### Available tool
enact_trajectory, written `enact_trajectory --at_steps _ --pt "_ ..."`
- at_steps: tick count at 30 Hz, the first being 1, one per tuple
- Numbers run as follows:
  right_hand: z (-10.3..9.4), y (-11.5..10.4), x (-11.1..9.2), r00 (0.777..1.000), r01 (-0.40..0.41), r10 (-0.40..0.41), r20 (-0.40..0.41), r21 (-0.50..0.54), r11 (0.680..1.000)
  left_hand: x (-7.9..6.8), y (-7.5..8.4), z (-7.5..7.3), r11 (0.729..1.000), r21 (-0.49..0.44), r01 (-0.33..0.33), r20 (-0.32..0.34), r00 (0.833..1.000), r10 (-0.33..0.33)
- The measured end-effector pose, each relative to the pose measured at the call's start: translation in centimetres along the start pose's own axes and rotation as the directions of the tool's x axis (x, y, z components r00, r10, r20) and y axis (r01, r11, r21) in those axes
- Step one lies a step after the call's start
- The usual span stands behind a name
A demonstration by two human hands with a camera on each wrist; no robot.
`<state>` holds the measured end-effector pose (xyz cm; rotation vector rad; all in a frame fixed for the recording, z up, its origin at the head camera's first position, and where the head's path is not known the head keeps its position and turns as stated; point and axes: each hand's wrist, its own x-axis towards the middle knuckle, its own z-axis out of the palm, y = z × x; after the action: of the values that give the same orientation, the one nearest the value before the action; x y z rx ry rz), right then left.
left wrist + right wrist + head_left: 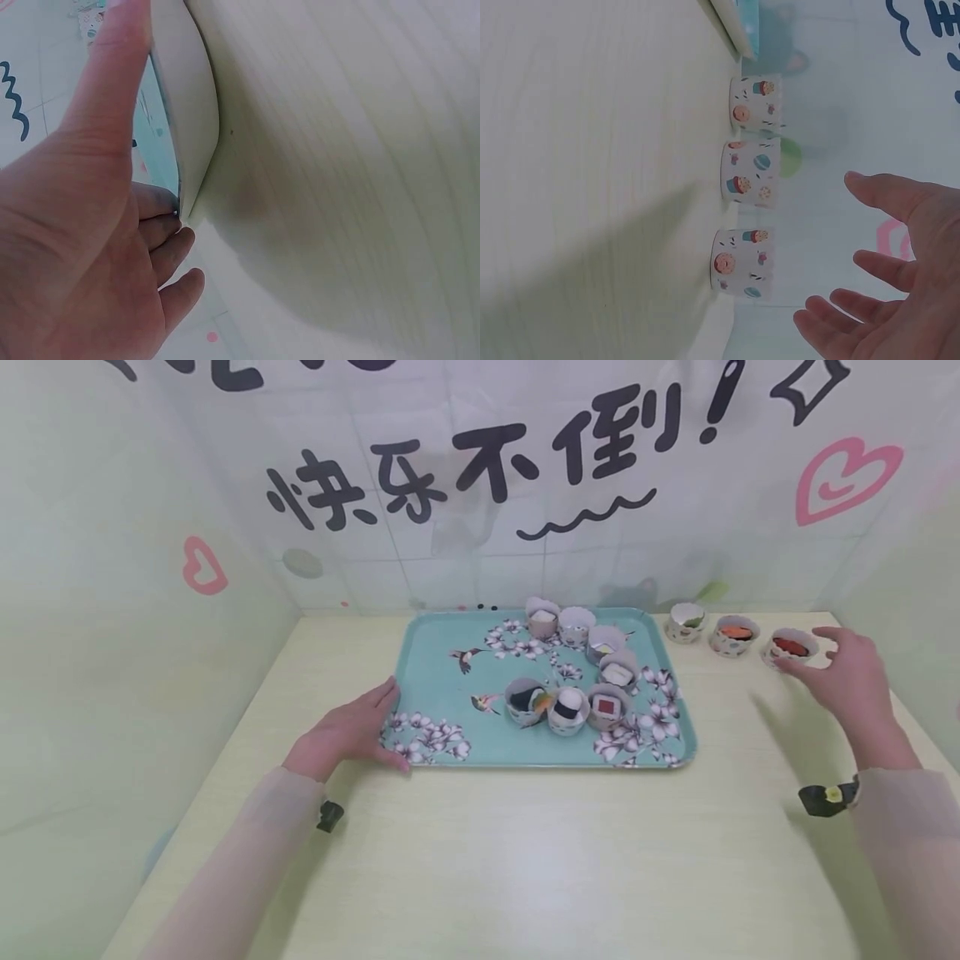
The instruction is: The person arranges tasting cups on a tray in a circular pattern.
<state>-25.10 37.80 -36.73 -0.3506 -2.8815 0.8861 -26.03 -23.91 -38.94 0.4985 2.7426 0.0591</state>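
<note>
Nearest me, the bare front of the pale table (525, 860) lies between my two sleeves. My left hand (352, 727) is spread at the near-left corner of the teal tray (450, 747), thumb along the near edge and fingers against the left side. The left wrist view adds what the head view hides: the tray's pale outer wall (191, 97) beside my thumb.

On the tray, seven paper cups (567, 727) stand in a curve toward the right, among printed blossoms and birds. Only the head view looks into them: one filling is white with a black band, another white with a red square.

Beyond the tray's right side, three more cups stand in a row on the table. My right hand (851, 677) is at the rightmost cup (742, 262), which has a red filling. From the head, thumb and fingers seem to bracket it; the right wrist view shows them wide apart, clear of the cup and holding nothing. That view also reveals cupcakes and doughnuts printed on the cups' sides.

Farthest off, the white wall (480, 543) carries large dark characters, 快乐不倒!, over a wavy line, with pink hearts; lettering above is cut off.
</note>
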Motion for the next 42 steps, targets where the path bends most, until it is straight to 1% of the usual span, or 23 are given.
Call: enact_trajectory --at_steps 10,17,25,29,33,38,42 --pt "-0.1 0.8 1.6 0.994 -0.109 0.108 0.012 0.075 0.991 0.0 -0.2 0.1 1.000 -0.006 0.005 -0.004 1.000 -0.005" --pt "0.2 1.6 3.0 0.982 -0.190 0.186 0.041 0.153 0.970 -0.1 -0.1 0.0 1.000 -0.019 0.008 -0.006 1.000 -0.008" --pt "1.1 2.3 4.0 0.965 -0.261 0.248 0.090 0.190 0.947 -0.1 -0.1 0.0 1.000 -0.012 0.016 0.011 1.000 -0.016" --pt "1.4 2.8 4.6 0.957 -0.286 0.269 0.110 0.193 0.939 -0.1 0.0 0.0 1.000 -0.002 0.013 0.008 1.000 -0.013" --pt "1.8 3.2 5.0 0.954 -0.290 0.272 0.123 0.170 0.942 -0.1 0.0 -0.1 1.000 -0.004 0.015 0.013 1.000 -0.015" --pt "1.9 2.9 5.4 0.953 -0.287 0.272 0.133 0.116 0.951 -0.2 0.2 -0.1 1.000 -0.008 0.019 0.009 1.000 -0.019" --pt "2.0 2.4 5.5 0.952 -0.291 0.277 0.130 0.100 0.952 -0.3 0.3 -0.2 1.000 -0.008 0.020 0.005 1.000 -0.020"
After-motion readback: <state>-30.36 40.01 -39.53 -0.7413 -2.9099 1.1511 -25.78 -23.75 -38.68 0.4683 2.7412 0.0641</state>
